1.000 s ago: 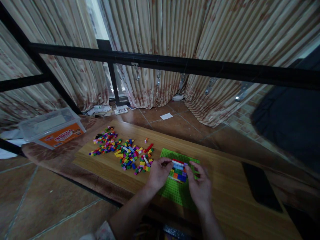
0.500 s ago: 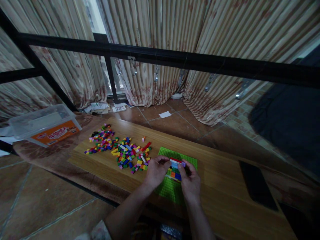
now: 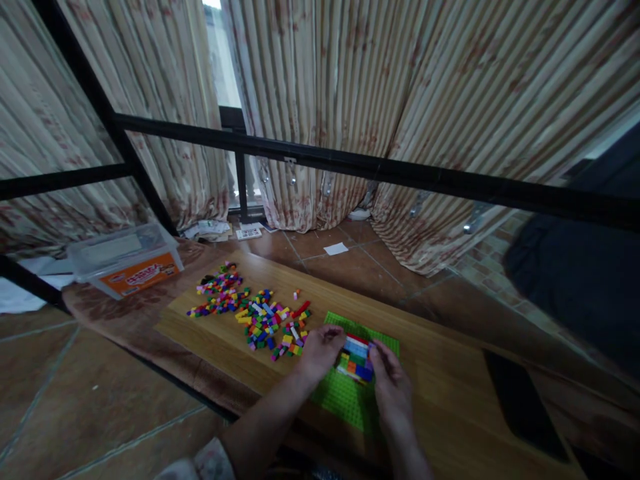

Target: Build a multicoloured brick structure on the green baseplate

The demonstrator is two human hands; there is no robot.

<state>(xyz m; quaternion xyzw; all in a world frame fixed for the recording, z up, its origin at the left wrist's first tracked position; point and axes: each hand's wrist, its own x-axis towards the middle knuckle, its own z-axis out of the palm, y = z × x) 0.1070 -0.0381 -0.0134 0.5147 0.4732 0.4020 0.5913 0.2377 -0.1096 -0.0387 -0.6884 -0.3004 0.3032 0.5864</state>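
A rectangular block of coloured bricks (image 3: pixel 357 360), in rows of red, white, light blue, green, orange and blue, sits on a green studded baseplate (image 3: pixel 345 400). At its left edge is my left hand (image 3: pixel 320 350), with thumb and fingers closed together; whatever lies between the fingertips is hidden. My right hand (image 3: pixel 393 380) is at the block's right side, its thumb and forefinger closed around a small purple brick (image 3: pixel 371 346) at the upper right corner.
Loose bricks (image 3: pixel 263 319) lie in heaps on the wooden board (image 3: pixel 440 393), left of the baseplate. A dark flat phone-like slab (image 3: pixel 523 403) rests at the right. A clear plastic box (image 3: pixel 125 260) with an orange label stands at the far left. A black rail (image 3: pixel 320 155) crosses behind.
The view has tilted and shifted, so everything sits lower and further right. My hands have drawn slightly apart, and more of the brick block shows between them.
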